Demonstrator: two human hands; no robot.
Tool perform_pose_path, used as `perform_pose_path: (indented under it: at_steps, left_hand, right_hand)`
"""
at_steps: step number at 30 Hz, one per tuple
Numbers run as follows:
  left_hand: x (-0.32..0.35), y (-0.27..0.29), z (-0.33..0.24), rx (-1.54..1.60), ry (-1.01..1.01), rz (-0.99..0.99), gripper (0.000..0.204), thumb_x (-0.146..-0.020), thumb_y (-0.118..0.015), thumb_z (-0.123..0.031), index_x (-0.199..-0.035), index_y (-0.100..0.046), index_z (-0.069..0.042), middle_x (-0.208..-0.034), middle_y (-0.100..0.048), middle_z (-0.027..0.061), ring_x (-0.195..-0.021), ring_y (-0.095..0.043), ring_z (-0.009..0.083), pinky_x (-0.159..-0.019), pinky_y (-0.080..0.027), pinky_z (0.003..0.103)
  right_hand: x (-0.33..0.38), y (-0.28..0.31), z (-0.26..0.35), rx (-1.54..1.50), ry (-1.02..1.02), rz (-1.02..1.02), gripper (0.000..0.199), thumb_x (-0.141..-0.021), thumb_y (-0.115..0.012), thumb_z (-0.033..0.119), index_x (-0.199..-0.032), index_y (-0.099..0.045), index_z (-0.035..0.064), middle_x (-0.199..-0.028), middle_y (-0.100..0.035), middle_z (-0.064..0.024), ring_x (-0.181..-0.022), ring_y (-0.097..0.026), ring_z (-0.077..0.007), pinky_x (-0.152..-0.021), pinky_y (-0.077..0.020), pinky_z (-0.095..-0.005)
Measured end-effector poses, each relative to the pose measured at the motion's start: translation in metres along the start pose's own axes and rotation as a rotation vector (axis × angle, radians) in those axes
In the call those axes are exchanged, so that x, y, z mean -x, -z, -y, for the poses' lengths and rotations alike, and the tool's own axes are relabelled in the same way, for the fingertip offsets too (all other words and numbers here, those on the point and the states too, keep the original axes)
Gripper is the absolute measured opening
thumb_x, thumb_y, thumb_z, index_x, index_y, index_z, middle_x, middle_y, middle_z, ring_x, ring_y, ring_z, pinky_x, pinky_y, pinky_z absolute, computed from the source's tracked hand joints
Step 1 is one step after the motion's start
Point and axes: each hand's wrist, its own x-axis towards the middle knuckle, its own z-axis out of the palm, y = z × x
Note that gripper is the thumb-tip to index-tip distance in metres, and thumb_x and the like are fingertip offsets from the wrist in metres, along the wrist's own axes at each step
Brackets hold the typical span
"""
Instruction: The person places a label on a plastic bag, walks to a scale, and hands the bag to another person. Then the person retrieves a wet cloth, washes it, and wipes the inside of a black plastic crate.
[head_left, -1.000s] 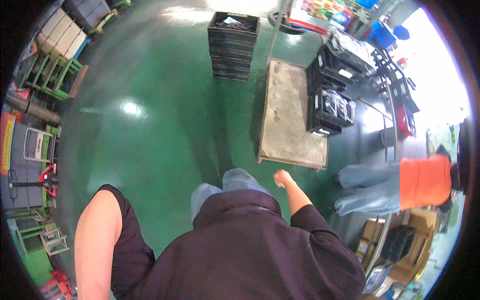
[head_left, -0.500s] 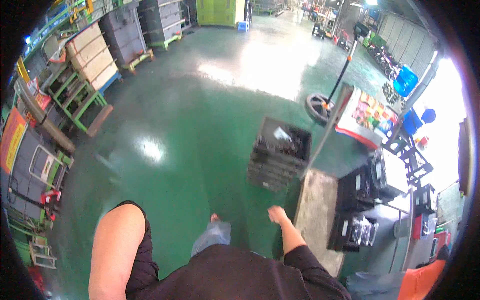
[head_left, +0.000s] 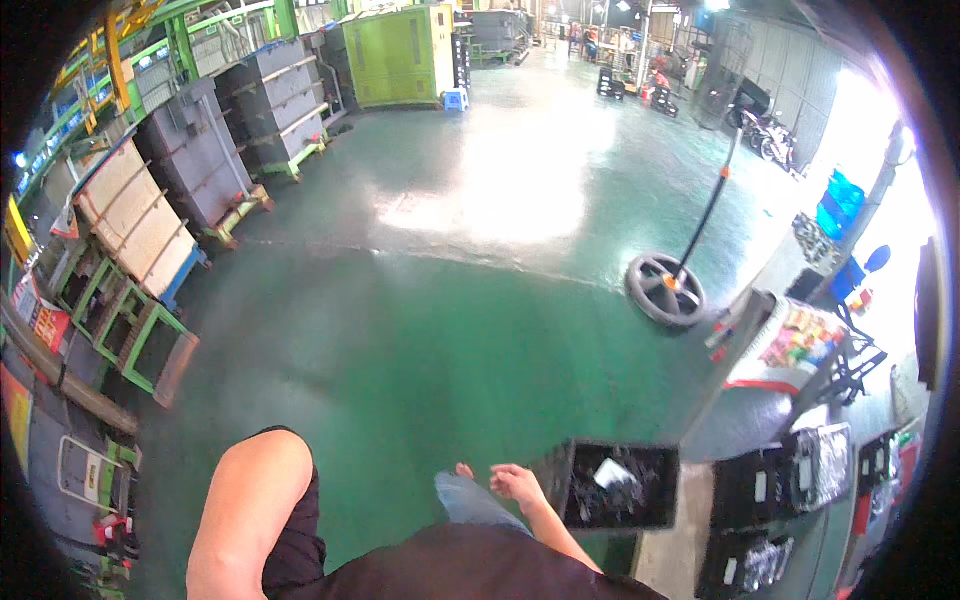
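My right hand [head_left: 515, 484] hangs low in front of my body, its fingers loosely bent and a little apart, with nothing visible in them. Just right of it stands a stack of black plastic crates [head_left: 570, 490]; the top one holds dark contents with a white piece of paper [head_left: 614, 473] on them. There is a gap between the hand and the crate. My left arm [head_left: 250, 500] is bent at the lower left, and its hand is out of sight. Below my right hand shows a leg in blue jeans [head_left: 478, 505].
Ahead on the green floor [head_left: 420, 330] stands a grey round base with an upright pole [head_left: 668, 290]. Large grey bins [head_left: 195, 150], a beige bin [head_left: 135, 215] and green steps [head_left: 130, 330] line the left. More black crates [head_left: 750, 485] and a colourful printed sheet [head_left: 795, 340] are at right.
I have moved forward: the crate stack, pole stand and bins have come nearer and lower in view. My right hand has shifted left and down, its fingers less tightly curled.
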Motion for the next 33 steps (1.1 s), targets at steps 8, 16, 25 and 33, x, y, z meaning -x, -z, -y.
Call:
perform_pose_path:
  at_steps: [8,16,25,33]
  left_hand:
    - [0.180,0.212,0.167,0.029,0.033,0.034,0.020,-0.090,-0.042,-0.024,-0.088,-0.055,-0.009,-0.070,-0.056,-0.0006,-0.059,-0.054,0.0129,-0.047,-0.037,0.030]
    - [0.397,0.415,0.367,-0.002,-0.014,0.028,0.020,-0.090,-0.043,-0.023,-0.089,-0.057,-0.008,-0.072,-0.056,0.0000,-0.060,-0.054,0.0140,-0.049,-0.038,0.030]
    - [0.582,0.651,0.678,0.186,-0.148,0.041,0.020,-0.090,-0.043,-0.021,-0.089,-0.058,-0.009,-0.075,-0.056,0.0016,-0.064,-0.054,0.0156,-0.054,-0.039,0.031]
    - [0.686,0.824,0.969,0.257,-0.226,0.097,0.019,-0.090,-0.042,-0.020,-0.090,-0.059,-0.010,-0.078,-0.056,0.0031,-0.068,-0.053,0.0170,-0.060,-0.041,0.032]
  right_hand:
    - [-0.281,-0.130,0.359,0.489,0.625,0.415,0.024,-0.089,-0.053,0.017,-0.107,-0.061,0.0035,-0.082,-0.064,-0.0042,-0.073,-0.059,-0.0114,-0.066,-0.0486,-0.0271]
    - [-0.649,0.013,0.410,1.359,0.502,-0.233,0.023,-0.081,-0.048,0.016,-0.094,-0.062,0.0023,-0.098,-0.062,-0.0181,-0.096,-0.060,-0.0347,-0.083,-0.0483,-0.0421]
    - [-0.619,0.250,0.378,1.417,-0.253,-0.043,0.012,-0.072,-0.062,0.017,-0.073,-0.059,0.0055,-0.074,-0.064,-0.0118,-0.064,-0.062,-0.0282,-0.059,-0.0502,-0.0413]
    - [-0.933,0.386,0.681,1.747,-0.303,-0.114,0.019,-0.075,-0.059,0.022,-0.084,-0.070,0.0096,-0.092,-0.068,-0.0105,-0.088,-0.064,-0.0294,-0.079,-0.0503,-0.0420]
